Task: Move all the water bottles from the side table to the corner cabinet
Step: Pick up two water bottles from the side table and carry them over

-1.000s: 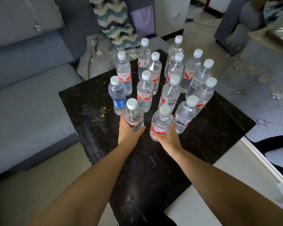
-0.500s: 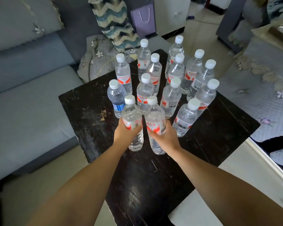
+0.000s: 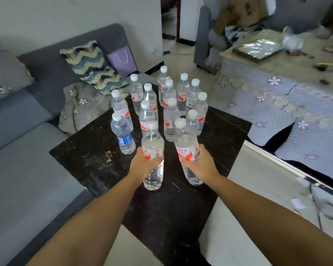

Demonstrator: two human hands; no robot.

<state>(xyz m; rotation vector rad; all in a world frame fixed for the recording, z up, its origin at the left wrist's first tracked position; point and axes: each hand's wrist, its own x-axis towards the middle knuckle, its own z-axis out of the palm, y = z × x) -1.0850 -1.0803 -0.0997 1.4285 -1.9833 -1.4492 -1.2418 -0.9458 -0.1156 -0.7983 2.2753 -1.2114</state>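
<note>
Both hands' bottles (image 3: 152, 150) have risen, palms hiding their labels partly.

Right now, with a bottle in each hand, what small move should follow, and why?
Probably carry both away toward the cabinet, which isn't in view: the left hand and right hand each grip a bottle already lifted clear of the side table.

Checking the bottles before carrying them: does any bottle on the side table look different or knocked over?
None is knocked over. One stands out: the blue-labelled bottle at the group's left edge; the labels I can make out elsewhere are red.
</note>
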